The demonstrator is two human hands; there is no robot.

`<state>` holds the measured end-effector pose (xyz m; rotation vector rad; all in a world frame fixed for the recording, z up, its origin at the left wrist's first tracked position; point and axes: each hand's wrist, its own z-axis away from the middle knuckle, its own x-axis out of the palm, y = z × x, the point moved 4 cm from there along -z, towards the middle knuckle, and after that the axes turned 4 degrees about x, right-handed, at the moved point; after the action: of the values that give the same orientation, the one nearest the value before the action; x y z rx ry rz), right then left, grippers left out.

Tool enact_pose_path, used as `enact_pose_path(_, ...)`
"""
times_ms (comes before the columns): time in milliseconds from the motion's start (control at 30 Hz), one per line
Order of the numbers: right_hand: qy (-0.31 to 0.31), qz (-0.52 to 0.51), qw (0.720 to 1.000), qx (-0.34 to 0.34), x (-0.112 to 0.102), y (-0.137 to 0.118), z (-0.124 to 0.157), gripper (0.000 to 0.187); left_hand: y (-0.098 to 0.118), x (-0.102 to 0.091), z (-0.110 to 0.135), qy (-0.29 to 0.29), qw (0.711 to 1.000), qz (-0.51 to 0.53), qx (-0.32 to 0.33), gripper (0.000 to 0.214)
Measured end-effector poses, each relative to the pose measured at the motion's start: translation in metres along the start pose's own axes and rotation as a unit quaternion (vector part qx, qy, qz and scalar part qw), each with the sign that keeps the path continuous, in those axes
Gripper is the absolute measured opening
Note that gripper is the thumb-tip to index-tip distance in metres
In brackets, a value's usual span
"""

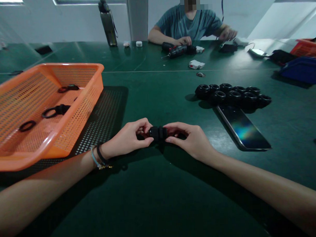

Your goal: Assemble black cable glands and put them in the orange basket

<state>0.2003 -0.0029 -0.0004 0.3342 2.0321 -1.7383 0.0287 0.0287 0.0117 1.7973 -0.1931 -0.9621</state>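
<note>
Between my two hands, a little above the green tabletop, is a black cable gland (158, 133), a ribbed plastic fitting lying sideways. My left hand (134, 136) pinches its left end between thumb and fingers. At the other end, my right hand (191, 138) grips it with thumb and forefinger. My fingertips hide both ends of the piece. Farther right, several similar black round fittings (233, 95) stand grouped together with their openings facing up. In the orange basket (82, 116) to the left lie a few black rings (27, 126) and black fitting parts (62, 109).
A smartphone (243, 127) lies right of my hands, touching the group of fittings. Across the table (161, 201) sits another person (187, 26), near a power drill (177, 51). A bottle (108, 25) stands at the back, and a blue bin (303, 70) at far right.
</note>
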Motion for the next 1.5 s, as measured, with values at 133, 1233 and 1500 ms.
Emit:
enact_pose_path(133, 0.002, 0.007, 1.000, 0.000, -0.0005, 0.0000, 0.0003, 0.025, -0.0012, -0.0006, 0.0002, 0.001, 1.000, 0.000, -0.003, 0.016)
enact_pose_path(1233, 0.005, 0.008, 1.000, -0.002, -0.0007, 0.0012, -0.0001, 0.023, -0.0005, 0.0005, -0.0005, 0.001, 1.000, 0.006, -0.011, 0.016)
enact_pose_path(1500, 0.004, 0.016, 1.000, 0.001, -0.0015, -0.0001, 0.0003, 0.025, 0.0001, 0.0005, -0.0010, 0.000, 1.000, 0.005, -0.005, 0.016)
